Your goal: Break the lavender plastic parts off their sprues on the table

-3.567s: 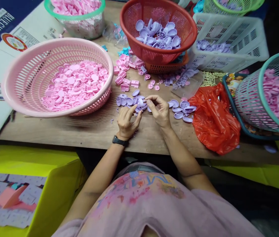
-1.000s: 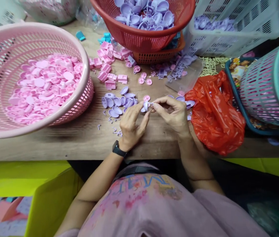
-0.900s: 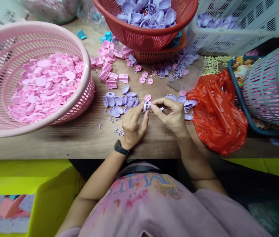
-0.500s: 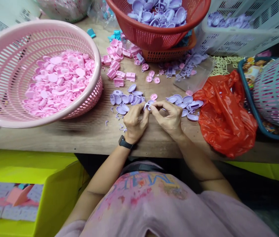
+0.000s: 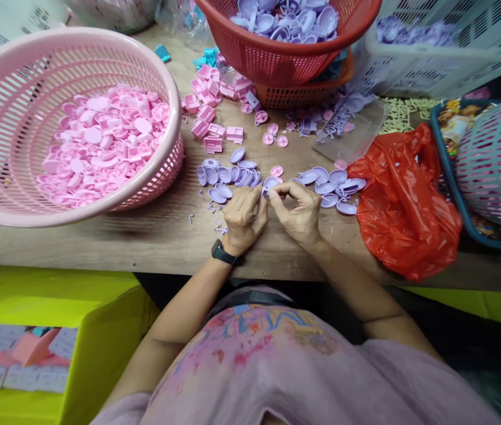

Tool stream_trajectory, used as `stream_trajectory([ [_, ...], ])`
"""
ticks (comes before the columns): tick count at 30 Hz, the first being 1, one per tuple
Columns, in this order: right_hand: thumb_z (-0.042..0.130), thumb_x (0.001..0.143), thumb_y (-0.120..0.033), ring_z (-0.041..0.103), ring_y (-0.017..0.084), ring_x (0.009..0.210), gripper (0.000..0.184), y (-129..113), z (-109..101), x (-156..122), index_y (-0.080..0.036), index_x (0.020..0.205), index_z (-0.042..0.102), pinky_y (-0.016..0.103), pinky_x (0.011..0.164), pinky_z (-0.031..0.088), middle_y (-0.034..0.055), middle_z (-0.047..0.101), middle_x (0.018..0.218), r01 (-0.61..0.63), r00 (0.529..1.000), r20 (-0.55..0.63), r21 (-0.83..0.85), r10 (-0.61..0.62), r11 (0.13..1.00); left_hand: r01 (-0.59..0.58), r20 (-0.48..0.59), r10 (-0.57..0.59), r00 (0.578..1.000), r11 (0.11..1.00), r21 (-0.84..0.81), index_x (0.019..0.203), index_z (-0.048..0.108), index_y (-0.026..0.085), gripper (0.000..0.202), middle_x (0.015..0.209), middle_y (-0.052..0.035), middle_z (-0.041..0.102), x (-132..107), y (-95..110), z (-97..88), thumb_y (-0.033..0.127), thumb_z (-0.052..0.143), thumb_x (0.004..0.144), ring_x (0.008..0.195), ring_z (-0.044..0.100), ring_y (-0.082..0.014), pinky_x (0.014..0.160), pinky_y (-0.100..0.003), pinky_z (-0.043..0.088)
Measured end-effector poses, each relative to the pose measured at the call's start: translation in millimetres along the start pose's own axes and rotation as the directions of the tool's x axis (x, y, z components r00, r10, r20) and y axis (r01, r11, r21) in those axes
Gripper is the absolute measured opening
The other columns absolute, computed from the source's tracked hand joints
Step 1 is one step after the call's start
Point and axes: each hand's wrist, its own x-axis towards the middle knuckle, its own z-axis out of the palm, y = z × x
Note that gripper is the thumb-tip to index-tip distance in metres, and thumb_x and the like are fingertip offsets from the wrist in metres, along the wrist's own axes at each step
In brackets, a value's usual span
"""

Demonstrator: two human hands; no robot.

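Note:
Between my fingertips is a small purple oval plastic piece (image 5: pixel 270 183), partly hidden by the fingers. My left hand (image 5: pixel 244 217), with a black watch on the wrist, pinches it from the left. My right hand (image 5: pixel 297 211) pinches at its right side, thumb and forefinger together. Just left of my hands lies a cluster of purple oval pieces (image 5: pixel 225 175), with several tiny purple hooked bits (image 5: pixel 218 226) in front. Another group of purple oval pieces (image 5: pixel 336 188) lies to the right. A round pink piece (image 5: pixel 277 171) sits just beyond my fingertips.
A large pink basket (image 5: pixel 173 112) of pink parts stands at left. Pink blocks (image 5: pixel 206 112) lie behind my hands, below a red basket (image 5: pixel 272 62) of purple parts. A red plastic bag (image 5: pixel 409 206) and a blue-green basket (image 5: pixel 498 153) are at right, a white crate (image 5: pixel 431 59) behind.
My right hand has shifted slightly left, closer to the left hand. The purple piece between the fingers has turned and now shows a more oval face.

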Motion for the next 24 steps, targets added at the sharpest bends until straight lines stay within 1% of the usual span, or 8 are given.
stream_trajectory([
  [7,0.056,0.093,-0.033,0.063,0.016,0.071,0.020,-2.3,-3.1,6.7,-0.023,0.077,0.064,0.030,0.074,0.051,0.0015,0.069,0.076,0.019,0.999,0.032,0.000,-0.019,1.000,0.025,0.013,-0.025,1.000,1.000,0.015,0.102,0.069,0.018,0.017,0.088,-0.0069,0.074,2.1,1.4,1.0,0.026,0.054,0.098,0.083,0.069,-0.0162,0.078,-0.029,0.054],
  [11,0.058,0.091,-0.029,0.062,0.016,0.070,0.016,5.0,-16.3,16.8,-0.023,0.079,0.065,0.028,0.074,0.050,0.0012,0.070,0.077,-0.015,0.996,0.084,-0.131,0.026,0.991,-0.003,0.077,0.004,0.997,1.000,-0.015,0.108,0.068,0.018,0.021,0.095,-0.0079,0.074,4.0,2.4,3.4,0.031,0.062,0.094,0.089,0.069,-0.0194,0.084,-0.034,0.053],
  [13,0.059,0.089,-0.026,0.061,0.016,0.068,0.013,13.6,-26.7,21.5,-0.022,0.079,0.066,0.028,0.073,0.048,0.0006,0.069,0.075,-0.034,0.989,0.133,-0.209,0.063,0.977,-0.004,0.109,0.005,0.994,1.000,-0.009,0.110,0.068,0.019,0.024,0.101,-0.0088,0.074,4.5,1.9,4.3,0.032,0.065,0.091,0.095,0.068,-0.0217,0.089,-0.037,0.051],
  [15,0.061,0.087,-0.023,0.061,0.015,0.066,0.012,22.8,-38.2,24.9,-0.022,0.077,0.067,0.028,0.070,0.047,0.0002,0.069,0.072,-0.042,0.971,0.215,-0.274,0.104,0.961,-0.001,0.135,0.002,0.991,1.000,-0.005,0.109,0.068,0.020,0.023,0.103,-0.0089,0.073,4.8,0.8,5.0,0.031,0.066,0.089,0.097,0.067,-0.0231,0.090,-0.039,0.050],
  [17,0.062,0.085,-0.020,0.061,0.016,0.064,0.013,30.1,-49.0,26.7,-0.021,0.074,0.068,0.027,0.067,0.045,0.0000,0.069,0.069,-0.055,0.942,0.298,-0.324,0.157,0.945,-0.017,0.164,0.020,0.986,1.000,-0.017,0.106,0.068,0.021,0.019,0.099,-0.0082,0.073,4.9,-0.2,5.8,0.029,0.066,0.089,0.095,0.066,-0.0235,0.087,-0.040,0.049],
  [19,0.064,0.085,-0.020,0.063,0.016,0.065,0.013,34.7,-57.8,27.8,-0.021,0.073,0.070,0.027,0.066,0.045,-0.0001,0.070,0.068,-0.074,0.924,0.332,-0.332,0.190,0.940,-0.055,0.211,0.064,0.975,0.997,-0.048,0.102,0.068,0.020,0.015,0.094,-0.0071,0.072,5.2,-0.6,6.4,0.027,0.065,0.090,0.092,0.066,-0.0236,0.084,-0.039,0.049],
  [21,0.065,0.086,-0.022,0.065,0.016,0.069,0.012,37.8,-65.0,28.9,-0.021,0.076,0.072,0.027,0.069,0.046,0.0004,0.072,0.072,-0.093,0.933,0.306,-0.304,0.189,0.948,-0.099,0.284,0.119,0.951,0.992,-0.085,0.101,0.068,0.020,0.013,0.092,-0.0064,0.071,5.7,-0.3,6.7,0.026,0.064,0.091,0.094,0.065,-0.0242,0.083,-0.039,0.049],
  [24,0.062,0.090,-0.025,0.067,0.018,0.073,0.015,45.2,-76.0,31.3,-0.021,0.082,0.074,0.029,0.074,0.048,0.0023,0.075,0.080,-0.125,0.968,0.171,-0.297,0.182,0.947,-0.152,0.383,0.185,0.905,0.982,-0.115,0.105,0.068,0.020,0.015,0.098,-0.0067,0.071,6.7,0.8,6.2,0.026,0.062,0.092,0.101,0.063,-0.0258,0.085,-0.041,0.049],
])
